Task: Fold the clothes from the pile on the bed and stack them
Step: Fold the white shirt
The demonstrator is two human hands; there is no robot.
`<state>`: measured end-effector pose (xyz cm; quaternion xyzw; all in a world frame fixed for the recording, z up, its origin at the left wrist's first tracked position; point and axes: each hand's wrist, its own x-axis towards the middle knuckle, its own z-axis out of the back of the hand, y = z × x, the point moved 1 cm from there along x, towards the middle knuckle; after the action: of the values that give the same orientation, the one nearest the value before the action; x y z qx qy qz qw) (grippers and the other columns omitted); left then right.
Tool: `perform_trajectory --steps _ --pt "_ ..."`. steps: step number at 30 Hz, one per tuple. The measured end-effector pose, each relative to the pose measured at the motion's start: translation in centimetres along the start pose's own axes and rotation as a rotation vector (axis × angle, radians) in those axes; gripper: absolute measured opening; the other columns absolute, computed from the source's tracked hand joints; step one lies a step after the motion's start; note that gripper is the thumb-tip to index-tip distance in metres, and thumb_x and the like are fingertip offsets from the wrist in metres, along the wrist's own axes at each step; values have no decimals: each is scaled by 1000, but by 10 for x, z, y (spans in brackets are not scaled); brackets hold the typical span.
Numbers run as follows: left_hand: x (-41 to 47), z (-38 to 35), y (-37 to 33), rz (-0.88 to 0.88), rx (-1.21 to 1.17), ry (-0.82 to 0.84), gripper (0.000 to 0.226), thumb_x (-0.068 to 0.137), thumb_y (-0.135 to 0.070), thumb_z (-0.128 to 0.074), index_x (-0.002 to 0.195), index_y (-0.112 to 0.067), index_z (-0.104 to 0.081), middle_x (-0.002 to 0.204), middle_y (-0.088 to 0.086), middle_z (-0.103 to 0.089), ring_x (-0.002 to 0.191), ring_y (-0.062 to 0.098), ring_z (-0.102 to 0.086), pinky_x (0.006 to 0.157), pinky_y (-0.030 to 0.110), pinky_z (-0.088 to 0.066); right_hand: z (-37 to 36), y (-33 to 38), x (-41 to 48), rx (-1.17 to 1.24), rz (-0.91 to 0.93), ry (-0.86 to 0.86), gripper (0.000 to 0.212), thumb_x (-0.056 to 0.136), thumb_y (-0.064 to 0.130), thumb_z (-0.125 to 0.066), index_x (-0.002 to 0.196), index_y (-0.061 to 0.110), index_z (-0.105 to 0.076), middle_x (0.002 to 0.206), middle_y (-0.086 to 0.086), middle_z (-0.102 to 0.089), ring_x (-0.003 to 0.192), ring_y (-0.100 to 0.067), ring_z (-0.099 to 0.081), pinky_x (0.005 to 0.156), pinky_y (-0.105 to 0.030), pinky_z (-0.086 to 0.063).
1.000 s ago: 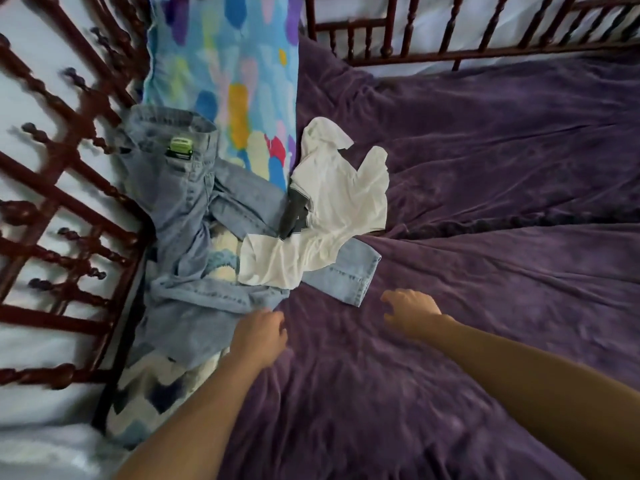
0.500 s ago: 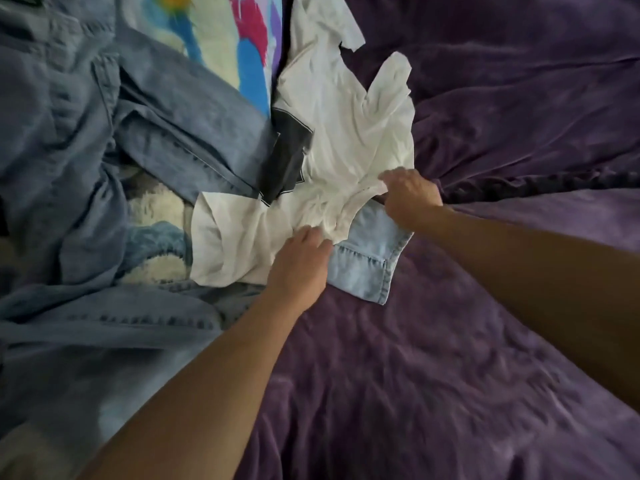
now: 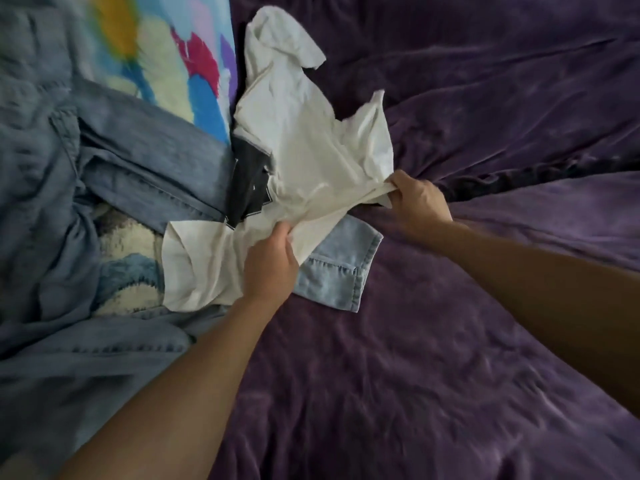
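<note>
While hands grip shirt, jeans underneath

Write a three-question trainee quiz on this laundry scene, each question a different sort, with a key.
1. True or false: both hands grip the white shirt.
2. Multiple choice: what lies under the shirt's near edge, between the left hand and right hand? A) a jeans leg B) a towel C) a sock
3. Fill in: the bed is covered by a ____ blanket.

Key: 1 true; 2 A; 3 purple.
</note>
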<state>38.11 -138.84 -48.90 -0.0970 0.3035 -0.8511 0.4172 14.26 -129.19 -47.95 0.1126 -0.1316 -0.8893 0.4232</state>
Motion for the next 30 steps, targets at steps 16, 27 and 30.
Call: perform_trajectory --steps 16,27,30 --pt "-93 178 -266 -273 149 -142 50 68 -64 -70 77 -15 -62 55 3 -57 56 27 -56 55 36 -45 316 -81 -149 323 121 -179 14 84 35 -64 86 21 -66 79 2 -68 77 -23 -62 70 -40 -51" --pt "-68 317 -352 -448 262 -397 33 82 -32 -72 66 -5 -63 68 24 -60 72 41 -60 58 34 -31 487 -9 -229 347 303 -180 34 82 45 -71 68 15 -64 53 9 -48 48 -2 -42 45 -17 -31" --pt "-57 350 -356 -508 100 -319 38 81 -19 -74 53 -13 -49 51 3 -42 53 -1 -51 50 23 -28 507 18 -253 507 273 -184 31 83 39 -71 71 11 -67 58 7 -51 51 -3 -44 47 -22 -35"
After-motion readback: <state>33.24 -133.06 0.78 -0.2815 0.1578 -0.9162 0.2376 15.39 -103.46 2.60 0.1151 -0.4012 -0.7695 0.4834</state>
